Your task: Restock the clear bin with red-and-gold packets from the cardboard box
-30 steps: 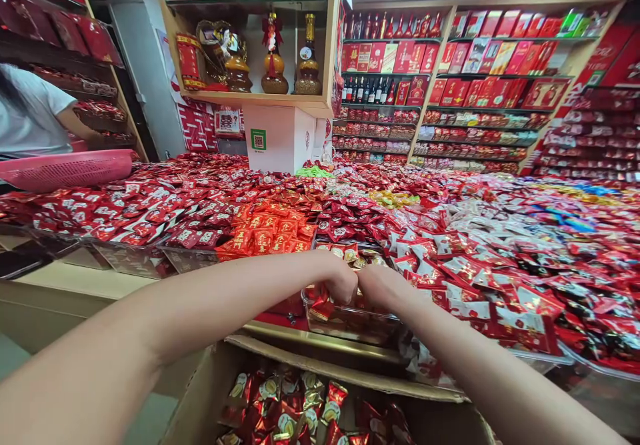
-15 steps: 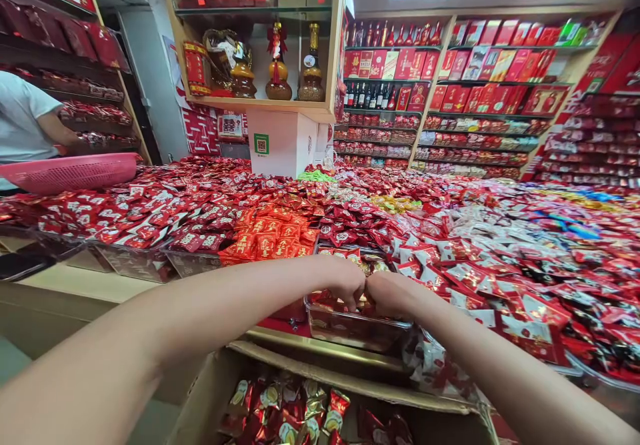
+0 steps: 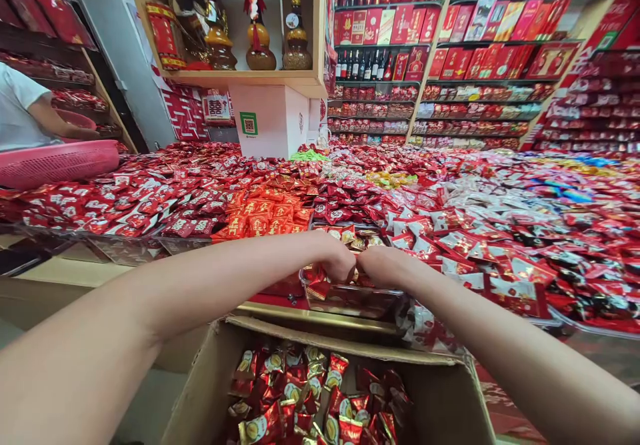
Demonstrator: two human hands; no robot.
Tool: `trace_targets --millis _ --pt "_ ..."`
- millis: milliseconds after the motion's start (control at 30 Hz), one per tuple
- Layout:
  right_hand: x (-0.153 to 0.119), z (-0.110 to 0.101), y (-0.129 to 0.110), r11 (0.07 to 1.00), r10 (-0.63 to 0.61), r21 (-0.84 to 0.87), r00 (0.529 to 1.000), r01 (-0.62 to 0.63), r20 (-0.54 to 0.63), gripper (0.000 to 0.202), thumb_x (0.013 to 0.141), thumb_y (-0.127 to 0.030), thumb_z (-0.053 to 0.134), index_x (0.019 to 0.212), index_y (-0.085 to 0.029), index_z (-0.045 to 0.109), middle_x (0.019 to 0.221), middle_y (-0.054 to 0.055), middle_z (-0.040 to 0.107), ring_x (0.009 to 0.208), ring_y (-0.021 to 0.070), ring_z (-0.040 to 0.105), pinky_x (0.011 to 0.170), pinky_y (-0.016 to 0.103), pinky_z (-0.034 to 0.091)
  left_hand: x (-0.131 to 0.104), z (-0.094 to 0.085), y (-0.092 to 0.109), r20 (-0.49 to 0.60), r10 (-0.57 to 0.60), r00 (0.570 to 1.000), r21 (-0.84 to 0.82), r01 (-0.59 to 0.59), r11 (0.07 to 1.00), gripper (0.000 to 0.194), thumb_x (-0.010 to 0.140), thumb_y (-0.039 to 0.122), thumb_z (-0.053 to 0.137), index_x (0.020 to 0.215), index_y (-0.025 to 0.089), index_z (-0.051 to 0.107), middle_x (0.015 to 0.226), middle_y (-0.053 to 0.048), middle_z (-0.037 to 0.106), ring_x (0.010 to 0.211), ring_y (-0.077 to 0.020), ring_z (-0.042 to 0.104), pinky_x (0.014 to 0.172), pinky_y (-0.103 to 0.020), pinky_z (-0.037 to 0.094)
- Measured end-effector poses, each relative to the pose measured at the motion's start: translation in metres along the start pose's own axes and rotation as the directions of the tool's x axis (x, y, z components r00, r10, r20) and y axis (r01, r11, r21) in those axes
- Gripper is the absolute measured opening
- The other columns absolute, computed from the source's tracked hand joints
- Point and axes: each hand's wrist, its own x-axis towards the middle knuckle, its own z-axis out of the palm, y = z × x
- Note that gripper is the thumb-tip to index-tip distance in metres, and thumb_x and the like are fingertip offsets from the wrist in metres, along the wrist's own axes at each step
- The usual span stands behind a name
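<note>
Side by side, my left hand (image 3: 341,260) and my right hand (image 3: 379,265) reach down into a clear plastic bin (image 3: 350,301) at the counter's front. The knuckles nearly touch. Both hands look curled closed among gold and red wrapped candies (image 3: 349,236); the fingertips and whatever they grip are hidden. Below my forearms stands an open cardboard box (image 3: 440,391), partly filled with red and gold wrapped candies (image 3: 300,388), some with a durian print.
Heaped bins of red packets (image 3: 125,205), orange packets (image 3: 265,215) and white-red packets (image 3: 465,245) cover the counter. A person in a white shirt (image 3: 23,108) stands at left behind a pink basket (image 3: 60,161). Shelves of boxes and bottles (image 3: 385,25) line the back.
The view has tilted down and shows more of the cardboard box. Both hands stay at the same bin, knuckles close together. A second pink basket now shows by the person at left.
</note>
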Motion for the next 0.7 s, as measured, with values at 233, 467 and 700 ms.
trace_targets --millis 233,467,700 --pt "0.005 0.008 -0.002 0.999 0.03 -0.022 0.999 -0.03 0.011 0.033 0.072 -0.007 0.042 0.096 -0.01 0.065 0.093 0.019 0.066 0.09 0.0279 0.062 0.067 0.033 0.048 -0.004 -0.003 -0.002 0.096 -0.005 0.995 0.043 0.0 0.999 0.03 0.076 0.012 0.052 0.104 0.021 0.059 0.069 0.0 0.062 0.056 -0.0162 0.059 0.052 -0.032 0.052" --pt "0.013 0.005 0.002 0.999 -0.037 -0.02 0.998 0.038 0.051 0.027 0.068 -0.02 0.055 0.091 -0.015 0.068 0.089 0.015 0.068 0.084 0.0261 0.063 0.064 0.028 0.047 -0.002 0.0 -0.009 0.031 0.025 0.999 0.066 -0.027 0.997 0.021 0.083 0.027 0.051 0.1 0.015 0.057 0.091 -0.004 0.062 0.075 -0.0143 0.06 0.067 -0.032 0.051" --pt "0.017 0.011 0.007 0.988 -0.151 -0.008 0.988 0.151 -0.024 0.031 0.072 -0.026 0.048 0.096 -0.021 0.067 0.091 0.012 0.068 0.084 0.026 0.063 0.066 0.031 0.045 -0.003 0.003 -0.015 -0.137 0.035 0.99 0.028 -0.032 0.999 0.018 0.081 0.027 0.054 0.091 0.013 0.06 0.084 -0.003 0.063 0.073 -0.0139 0.059 0.069 -0.033 0.049"
